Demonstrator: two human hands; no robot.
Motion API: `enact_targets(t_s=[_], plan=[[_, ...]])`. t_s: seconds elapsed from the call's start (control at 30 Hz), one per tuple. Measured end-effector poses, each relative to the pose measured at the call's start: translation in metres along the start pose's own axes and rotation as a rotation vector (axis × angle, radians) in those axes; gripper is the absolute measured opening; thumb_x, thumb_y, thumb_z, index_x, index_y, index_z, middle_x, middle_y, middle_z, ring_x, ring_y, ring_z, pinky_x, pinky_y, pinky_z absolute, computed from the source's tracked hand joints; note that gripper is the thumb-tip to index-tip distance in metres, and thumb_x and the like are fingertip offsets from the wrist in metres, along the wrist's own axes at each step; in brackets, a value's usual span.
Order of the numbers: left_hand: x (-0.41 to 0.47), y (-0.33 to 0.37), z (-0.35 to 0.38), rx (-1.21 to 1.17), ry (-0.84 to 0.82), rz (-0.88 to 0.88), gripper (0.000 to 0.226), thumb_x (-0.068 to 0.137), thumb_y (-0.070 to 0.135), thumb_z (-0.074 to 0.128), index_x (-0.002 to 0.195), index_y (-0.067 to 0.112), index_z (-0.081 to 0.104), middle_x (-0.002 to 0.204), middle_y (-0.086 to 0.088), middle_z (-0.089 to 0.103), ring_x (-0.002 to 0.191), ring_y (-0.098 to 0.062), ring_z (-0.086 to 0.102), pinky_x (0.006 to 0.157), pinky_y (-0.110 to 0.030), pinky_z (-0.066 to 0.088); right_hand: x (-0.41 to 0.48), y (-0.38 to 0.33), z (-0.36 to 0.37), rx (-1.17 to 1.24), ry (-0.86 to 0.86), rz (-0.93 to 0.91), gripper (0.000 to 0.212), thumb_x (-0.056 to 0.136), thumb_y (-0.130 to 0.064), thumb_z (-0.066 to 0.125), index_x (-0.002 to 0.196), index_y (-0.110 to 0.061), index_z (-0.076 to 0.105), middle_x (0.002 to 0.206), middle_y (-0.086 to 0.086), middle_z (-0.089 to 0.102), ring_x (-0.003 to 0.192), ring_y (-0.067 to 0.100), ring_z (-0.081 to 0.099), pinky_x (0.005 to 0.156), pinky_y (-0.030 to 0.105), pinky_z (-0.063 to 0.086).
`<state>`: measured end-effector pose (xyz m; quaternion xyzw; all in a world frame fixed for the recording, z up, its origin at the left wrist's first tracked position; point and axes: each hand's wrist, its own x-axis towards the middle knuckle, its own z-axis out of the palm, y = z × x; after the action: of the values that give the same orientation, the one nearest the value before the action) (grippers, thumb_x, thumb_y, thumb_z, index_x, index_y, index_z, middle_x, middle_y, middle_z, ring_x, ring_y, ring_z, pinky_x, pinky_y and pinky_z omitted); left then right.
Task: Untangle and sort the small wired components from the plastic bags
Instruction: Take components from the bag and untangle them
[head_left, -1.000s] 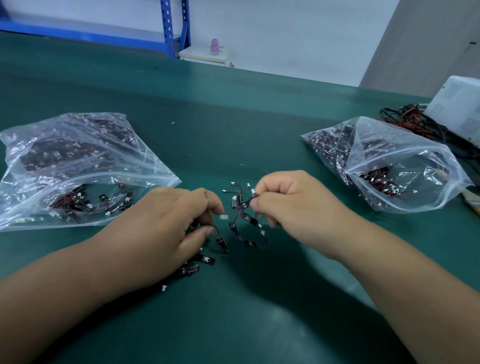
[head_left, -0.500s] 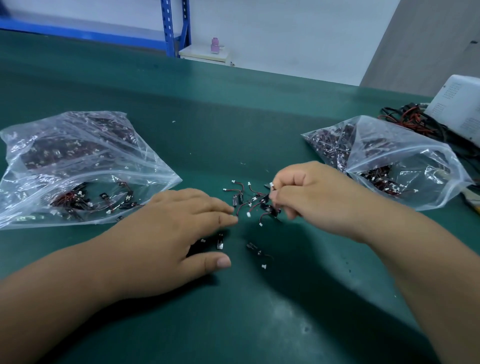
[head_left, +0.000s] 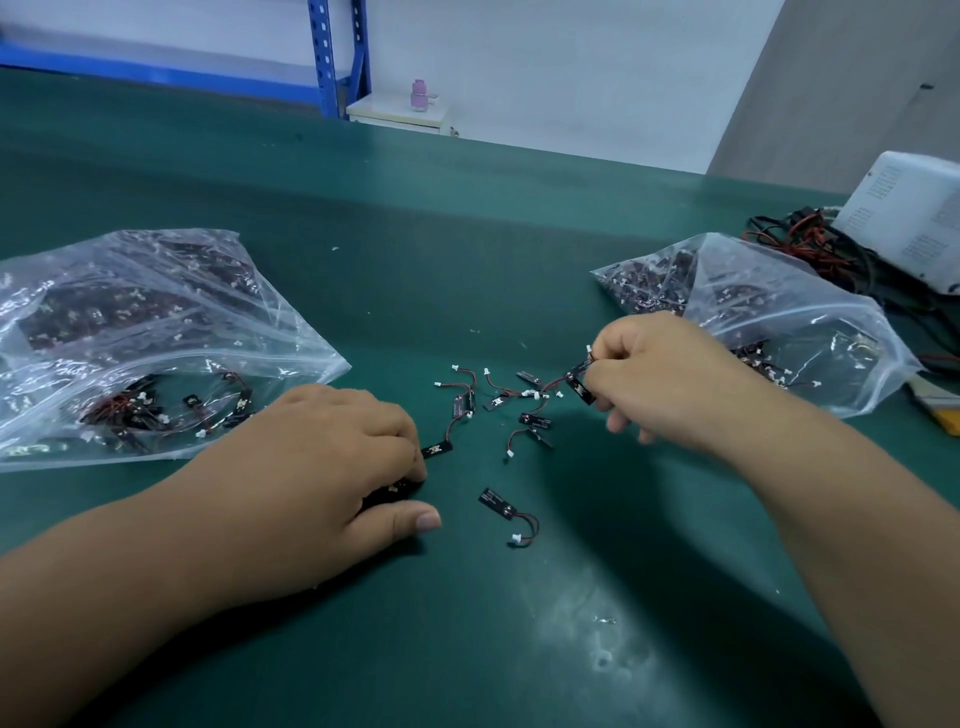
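While left hand (head_left: 322, 467) and right hand (head_left: 660, 384) grip wired components (head_left: 581, 378), print is illegible.

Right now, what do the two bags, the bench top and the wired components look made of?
The left bag and right bag: thin clear plastic film, glossy, crinkled, see-through.
The bench top: green mat, probably rubber or vinyl, matte, scuffed pale near the front.
The wired components: dark flat strips, maybe flexible circuit, thin red and black insulated leads, white plastic plugs.

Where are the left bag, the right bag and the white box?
left bag (head_left: 280, 348), head view, clear right corner
right bag (head_left: 831, 343), head view, clear middle wall
white box (head_left: 914, 218), head view, vented side
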<state>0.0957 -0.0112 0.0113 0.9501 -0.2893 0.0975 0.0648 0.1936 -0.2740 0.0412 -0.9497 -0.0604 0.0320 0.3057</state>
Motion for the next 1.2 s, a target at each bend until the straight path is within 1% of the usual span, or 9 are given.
enact_targets(t_s=[0.1, 0.3, 0.47, 0.6, 0.77, 0.83, 0.93, 1.07, 1.2], plan=[[0.001, -0.001, 0.000, 0.008, 0.006, -0.005, 0.047, 0.091, 0.067, 0.035, 0.093, 0.035, 0.069, 0.097, 0.021, 0.061, 0.086, -0.009, 0.061, 0.079, -0.038, 0.052, -0.001, -0.001, 0.000, -0.010, -0.020, 0.008, 0.010, 0.078, -0.014, 0.055, 0.071, -0.010, 0.061, 0.066, 0.009, 0.071, 0.054, 0.015, 0.071, 0.044, 0.033, 0.057], [0.000, -0.001, 0.002, -0.006, 0.004, -0.015, 0.049, 0.089, 0.069, 0.037, 0.102, 0.036, 0.070, 0.114, 0.024, 0.062, 0.101, -0.007, 0.062, 0.087, -0.038, 0.051, -0.005, -0.002, 0.002, -0.062, -0.094, 0.016, 0.008, 0.079, -0.013, 0.056, 0.074, -0.011, 0.061, 0.062, 0.010, 0.071, 0.059, 0.019, 0.072, 0.047, 0.035, 0.060], [-0.001, 0.001, 0.003, -0.018, -0.027, 0.032, 0.053, 0.091, 0.071, 0.037, 0.112, 0.035, 0.070, 0.116, 0.025, 0.060, 0.105, -0.004, 0.057, 0.090, -0.035, 0.049, -0.004, -0.002, 0.000, -0.033, -0.092, 0.017, 0.007, 0.079, -0.009, 0.055, 0.074, -0.012, 0.060, 0.066, 0.013, 0.071, 0.058, 0.020, 0.073, 0.048, 0.034, 0.058], [-0.001, 0.005, 0.004, -0.021, -0.055, 0.066, 0.057, 0.091, 0.073, 0.037, 0.123, 0.035, 0.065, 0.120, 0.024, 0.056, 0.109, -0.005, 0.054, 0.093, -0.037, 0.049, -0.004, 0.000, 0.001, -0.055, -0.045, -0.043, 0.009, 0.077, -0.008, 0.056, 0.075, -0.016, 0.061, 0.057, 0.003, 0.065, 0.052, 0.020, 0.070, 0.049, 0.038, 0.058], [-0.001, 0.005, 0.005, -0.001, -0.069, 0.079, 0.060, 0.091, 0.073, 0.036, 0.130, 0.035, 0.060, 0.133, 0.025, 0.053, 0.119, -0.004, 0.052, 0.098, -0.031, 0.040, -0.002, 0.001, 0.000, -0.125, 0.014, -0.127, 0.009, 0.079, -0.014, 0.060, 0.074, -0.022, 0.063, 0.058, -0.008, 0.058, 0.061, 0.018, 0.066, 0.053, 0.025, 0.045], [-0.003, 0.005, 0.005, -0.009, -0.069, 0.080, 0.061, 0.091, 0.074, 0.035, 0.133, 0.036, 0.057, 0.138, 0.025, 0.050, 0.122, -0.003, 0.048, 0.100, -0.028, 0.032, -0.003, 0.001, 0.000, -0.162, -0.015, -0.130, 0.011, 0.080, -0.016, 0.060, 0.073, -0.023, 0.064, 0.060, -0.008, 0.060, 0.063, 0.016, 0.067, 0.055, 0.027, 0.049], [-0.003, 0.007, 0.004, -0.019, -0.057, 0.098, 0.060, 0.092, 0.076, 0.034, 0.138, 0.040, 0.050, 0.145, 0.021, 0.044, 0.127, -0.007, 0.046, 0.103, -0.033, 0.036, -0.007, -0.001, -0.002, -0.238, -0.119, -0.150, 0.012, 0.081, -0.018, 0.061, 0.072, -0.022, 0.068, 0.063, -0.006, 0.065, 0.064, 0.016, 0.068, 0.059, 0.030, 0.053], [-0.003, 0.014, 0.003, -0.002, -0.060, 0.197, 0.061, 0.090, 0.078, 0.036, 0.136, 0.041, 0.051, 0.147, 0.018, 0.043, 0.127, -0.009, 0.046, 0.100, -0.040, 0.033, -0.011, -0.003, -0.006, -0.268, -0.239, -0.153, 0.011, 0.077, -0.019, 0.067, 0.070, -0.027, 0.070, 0.061, -0.009, 0.066, 0.050, 0.004, 0.054, 0.045, 0.018, 0.043], [-0.003, 0.017, 0.006, 0.021, -0.071, 0.242, 0.058, 0.088, 0.078, 0.039, 0.127, 0.039, 0.057, 0.143, 0.023, 0.048, 0.127, -0.005, 0.046, 0.099, -0.037, 0.030, -0.012, -0.005, -0.002, -0.252, -0.304, -0.203, 0.014, 0.075, -0.016, 0.072, 0.066, -0.027, 0.072, 0.071, -0.003, 0.071, 0.066, 0.019, 0.065, 0.057, 0.029, 0.053]])
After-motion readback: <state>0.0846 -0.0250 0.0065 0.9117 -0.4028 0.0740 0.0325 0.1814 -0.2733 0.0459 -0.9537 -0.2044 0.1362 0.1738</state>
